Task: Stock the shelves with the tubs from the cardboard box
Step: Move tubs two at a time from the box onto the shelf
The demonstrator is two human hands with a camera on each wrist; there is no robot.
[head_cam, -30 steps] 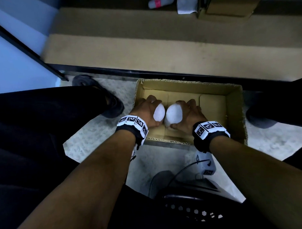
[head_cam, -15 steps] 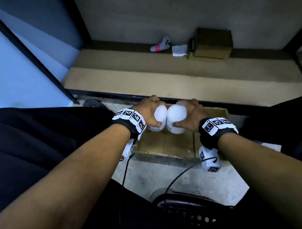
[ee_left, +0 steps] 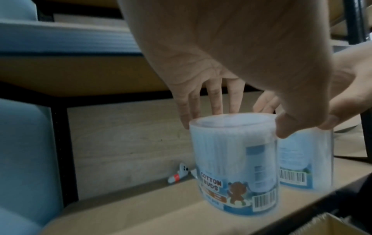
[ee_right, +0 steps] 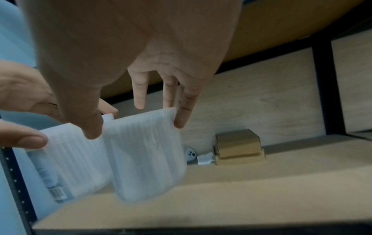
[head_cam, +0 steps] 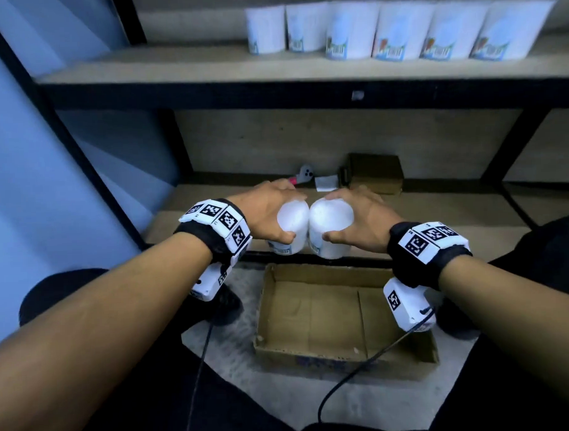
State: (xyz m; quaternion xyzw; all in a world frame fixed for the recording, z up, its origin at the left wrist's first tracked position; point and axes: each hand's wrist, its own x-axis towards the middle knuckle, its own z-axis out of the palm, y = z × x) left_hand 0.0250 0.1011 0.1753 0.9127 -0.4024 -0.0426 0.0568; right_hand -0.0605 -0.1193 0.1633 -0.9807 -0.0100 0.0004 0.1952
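My left hand point(head_cam: 270, 212) grips a clear tub of cotton buds point(head_cam: 291, 228) by its lid, thumb in front and fingers behind point(ee_left: 233, 120). My right hand point(head_cam: 357, 219) grips a second tub point(head_cam: 330, 228) the same way point(ee_right: 141, 143). Both tubs are side by side, touching, over the front edge of the lowest shelf point(head_cam: 438, 216). The open cardboard box point(head_cam: 312, 317) lies on the floor below them, and its visible bottom holds no tubs. Several matching tubs point(head_cam: 399, 30) stand in a row on the upper shelf point(head_cam: 174, 64).
At the back of the lowest shelf lie a small brown box point(head_cam: 375, 176), a white paper scrap point(head_cam: 325, 183) and a white-and-pink controller point(head_cam: 302, 176). Black uprights point(head_cam: 180, 141) frame the shelving. A black cable point(head_cam: 347, 384) crosses the floor near my dark-clothed legs.
Both hands have lifted the two tubs out of the box and up to the lowest shelf's front edge. The head view has tilted up, revealing the upper shelf with its row of tubs.
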